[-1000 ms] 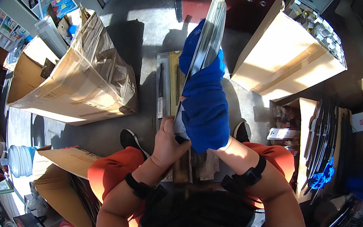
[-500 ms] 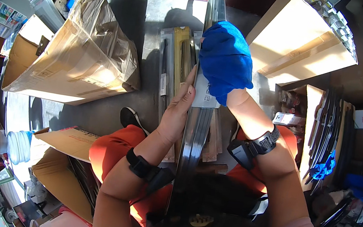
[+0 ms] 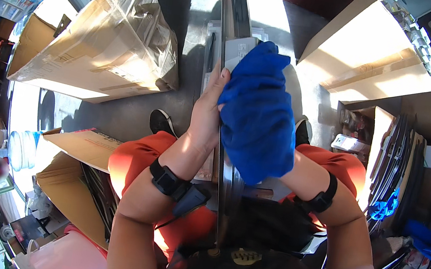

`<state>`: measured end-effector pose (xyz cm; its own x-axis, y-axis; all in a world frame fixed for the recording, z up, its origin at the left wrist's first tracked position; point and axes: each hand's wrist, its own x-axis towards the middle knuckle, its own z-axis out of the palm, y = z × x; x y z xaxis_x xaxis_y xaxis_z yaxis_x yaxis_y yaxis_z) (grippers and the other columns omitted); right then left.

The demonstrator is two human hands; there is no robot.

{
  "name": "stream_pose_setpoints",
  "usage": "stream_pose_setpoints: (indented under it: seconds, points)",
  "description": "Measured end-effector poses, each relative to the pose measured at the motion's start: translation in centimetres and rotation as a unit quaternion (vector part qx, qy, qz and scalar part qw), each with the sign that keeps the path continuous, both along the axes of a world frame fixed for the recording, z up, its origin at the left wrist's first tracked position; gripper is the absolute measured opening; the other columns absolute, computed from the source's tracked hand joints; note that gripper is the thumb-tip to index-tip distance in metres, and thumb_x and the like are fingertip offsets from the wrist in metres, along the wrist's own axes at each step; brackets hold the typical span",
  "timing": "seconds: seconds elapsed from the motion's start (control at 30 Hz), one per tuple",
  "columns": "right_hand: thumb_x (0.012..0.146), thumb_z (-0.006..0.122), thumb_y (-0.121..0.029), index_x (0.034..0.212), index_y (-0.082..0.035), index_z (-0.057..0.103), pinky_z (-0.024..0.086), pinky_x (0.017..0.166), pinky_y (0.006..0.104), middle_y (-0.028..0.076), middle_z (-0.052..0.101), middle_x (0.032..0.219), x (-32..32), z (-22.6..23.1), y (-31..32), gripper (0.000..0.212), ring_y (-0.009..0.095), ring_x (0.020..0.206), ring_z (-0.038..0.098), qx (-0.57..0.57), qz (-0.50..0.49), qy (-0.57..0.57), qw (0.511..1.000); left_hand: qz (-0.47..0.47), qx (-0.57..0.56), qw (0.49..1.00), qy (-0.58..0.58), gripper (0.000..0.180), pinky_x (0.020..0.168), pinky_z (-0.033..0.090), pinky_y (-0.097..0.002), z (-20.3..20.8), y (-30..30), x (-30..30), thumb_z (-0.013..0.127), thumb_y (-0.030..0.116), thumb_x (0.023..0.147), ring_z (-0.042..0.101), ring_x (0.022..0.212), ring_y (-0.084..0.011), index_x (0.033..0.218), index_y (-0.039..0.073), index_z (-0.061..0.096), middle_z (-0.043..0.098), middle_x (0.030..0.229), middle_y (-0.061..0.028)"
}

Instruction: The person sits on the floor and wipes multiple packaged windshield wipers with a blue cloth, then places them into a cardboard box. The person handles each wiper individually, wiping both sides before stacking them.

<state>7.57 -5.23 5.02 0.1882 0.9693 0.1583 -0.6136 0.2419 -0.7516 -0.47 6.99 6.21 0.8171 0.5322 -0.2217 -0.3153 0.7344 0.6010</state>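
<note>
A long, glossy dark strip (image 3: 236,5) stands lengthwise between my legs, its far end leaning slightly left. My left hand (image 3: 206,112) holds its left edge, thumb near a pale grey label (image 3: 239,49) on the strip. A crumpled blue cloth (image 3: 259,121) covers my right hand (image 3: 295,170) down to the wrist and lies against the right side of the strip. The fingers under the cloth are hidden. Behind the strip, packaged long pieces (image 3: 209,50) lie on the floor, mostly covered by my hands and the cloth.
A large taped carton (image 3: 99,56) stands at the left, another tall carton (image 3: 372,57) at the far right. Near my left leg is an opened carton (image 3: 65,190) with dark strips inside. Flat dark pieces (image 3: 393,155) stand upright at the right. A pink container (image 3: 69,257) sits lower left.
My right hand and the blue cloth have come nearer to me along the strip. The strip's far end has shifted left, and the label shows more beyond the cloth. My left hand still holds on.
</note>
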Motion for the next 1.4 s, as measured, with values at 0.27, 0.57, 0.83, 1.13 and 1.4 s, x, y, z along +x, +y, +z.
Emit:
stream_pose_setpoints:
  seconds: [0.27, 0.57, 0.83, 1.13, 1.4]
  points:
    - [0.090, 0.062, -0.025, 0.136, -0.010, 0.039, 0.044, 0.093, 0.0350, 0.013, 0.058, 0.120, -4.1, -1.0, -3.2, 0.054, 0.028, 0.110, 0.056, -0.188, 0.008, -0.189, 0.964, 0.073, -0.003, 0.995, 0.069, 0.045, 0.076, 0.058, -0.0435, 2.6, 3.3, 1.1, 0.052, 0.039, 0.094, 0.066, 0.087, -0.0311, 0.118, 0.000, 0.049, 0.061, 0.099, -0.0196]
    - [0.087, 0.063, -0.023, 0.125, -0.008, 0.046, 0.048, 0.083, 0.0328, 0.008, 0.062, 0.102, -6.9, -0.4, -9.1, 0.045, 0.025, 0.094, 0.061, -0.419, 0.011, -0.508, 0.752, 0.146, 0.027, 0.988, -0.042, 0.052, 0.079, 0.054, -0.0409, 4.8, 7.0, 1.2, 0.050, 0.031, 0.093, 0.060, 0.093, -0.0292, 0.132, -0.003, 0.042, 0.058, 0.116, -0.0243]
    - [0.088, 0.063, -0.032, 0.126, -0.009, 0.053, 0.046, 0.088, 0.0304, 0.010, 0.063, 0.104, -2.9, -2.6, -6.6, 0.046, 0.022, 0.097, 0.060, -0.313, -0.182, -0.580, 0.730, 0.129, 0.020, 0.988, -0.078, 0.049, 0.073, 0.054, -0.0364, 3.9, 6.3, 2.5, 0.040, 0.038, 0.098, 0.063, 0.084, -0.0273, 0.127, 0.000, 0.049, 0.063, 0.110, -0.0190]
    - [0.071, 0.073, -0.023, 0.114, -0.009, 0.053, 0.053, 0.074, 0.0414, 0.018, 0.061, 0.107, -1.6, 6.0, -6.4, 0.050, 0.032, 0.092, 0.065, -0.442, 0.010, -0.548, 0.711, 0.093, 0.001, 0.985, -0.147, 0.051, 0.089, 0.053, -0.0376, 5.1, 5.5, 3.6, 0.036, 0.031, 0.097, 0.061, 0.106, -0.0298, 0.131, -0.006, 0.043, 0.058, 0.120, -0.0199]
    - [0.093, 0.055, -0.014, 0.132, -0.007, 0.048, 0.049, 0.085, 0.0339, 0.010, 0.060, 0.115, -0.3, 3.1, -7.2, 0.040, 0.022, 0.101, 0.060, -0.222, -0.125, -0.580, 0.773, 0.081, 0.143, 0.986, -0.015, 0.054, 0.087, 0.052, -0.0441, 3.4, 4.7, 2.8, 0.046, 0.045, 0.097, 0.060, 0.099, -0.0282, 0.132, 0.005, 0.038, 0.057, 0.116, -0.0187]
